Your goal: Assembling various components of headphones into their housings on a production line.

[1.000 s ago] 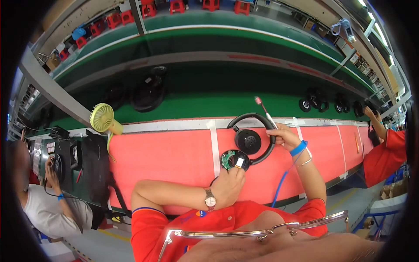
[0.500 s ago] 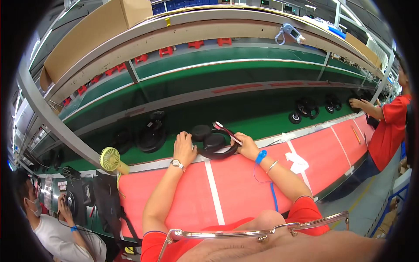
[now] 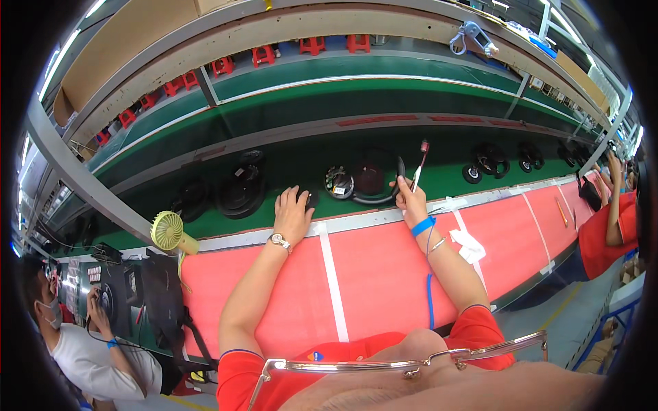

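On the green belt lies a pair of black over-ear headphones (image 3: pixel 374 201). One ear cup (image 3: pixel 338 183) faces up with bright round inner parts showing; the other side is dark. My right hand (image 3: pixel 411 203) is closed around a toothbrush (image 3: pixel 417 177), its reddish bristle head pointing up and away. Those fingers are also against the right end of the headband. My left hand (image 3: pixel 293 216) rests palm down at the belt's near edge, fingers stretched out. Beside its fingertips sits a small dark round piece (image 3: pixel 313 198), partly hidden; whether they touch it I cannot tell.
More black headphones lie along the belt, left (image 3: pixel 241 192) and right (image 3: pixel 490 161). A yellow-green handheld fan (image 3: pixel 168 231) stands by a grey post. White paper (image 3: pixel 468 245) lies on the pink table cover (image 3: pixel 384 274). Co-workers sit at left (image 3: pixel 103 356) and right (image 3: pixel 603 229).
The headphones have shifted and turned, so an ear cup's inner side now shows. My right hand has moved up and right, tilting the toothbrush upright. My left hand has risen slightly.
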Demonstrator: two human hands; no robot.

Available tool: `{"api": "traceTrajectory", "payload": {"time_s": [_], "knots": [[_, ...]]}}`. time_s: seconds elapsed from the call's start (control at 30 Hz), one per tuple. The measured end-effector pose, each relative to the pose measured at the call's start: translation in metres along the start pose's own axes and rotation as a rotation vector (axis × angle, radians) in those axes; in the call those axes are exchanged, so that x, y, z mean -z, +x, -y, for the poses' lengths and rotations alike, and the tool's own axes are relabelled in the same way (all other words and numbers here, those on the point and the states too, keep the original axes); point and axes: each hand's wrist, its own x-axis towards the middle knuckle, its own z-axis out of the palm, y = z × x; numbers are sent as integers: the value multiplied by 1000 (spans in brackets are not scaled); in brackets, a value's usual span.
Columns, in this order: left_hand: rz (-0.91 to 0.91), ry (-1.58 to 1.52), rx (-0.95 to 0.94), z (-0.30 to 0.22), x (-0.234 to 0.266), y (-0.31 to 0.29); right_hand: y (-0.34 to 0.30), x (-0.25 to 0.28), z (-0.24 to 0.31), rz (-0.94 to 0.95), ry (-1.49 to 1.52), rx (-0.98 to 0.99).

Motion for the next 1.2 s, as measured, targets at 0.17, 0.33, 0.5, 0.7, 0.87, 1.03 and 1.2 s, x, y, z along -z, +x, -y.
{"api": "traceTrajectory", "payload": {"time_s": [0.17,0.33,0.5,0.7,0.87,1.03,1.2], "knots": [[-9,104,83,7,-8,-3,2,-7,-10,-271,68,63],[-10,70,74,2,-6,-1,-7,-10,-15,-174,-269,337],[-73,35,31,1,-4,0,-25,-34,2,-83,-316,295],[-100,-69,85,4,-12,-3,-87,-91,89,360,114,531],[-144,-39,84,-1,-3,-3,-167,-106,167,838,381,936],[-163,103,171,8,-4,-7,-188,-88,176,1097,487,1099],[-166,135,258,16,-4,-7,-193,-80,181,1022,437,1090]]}}
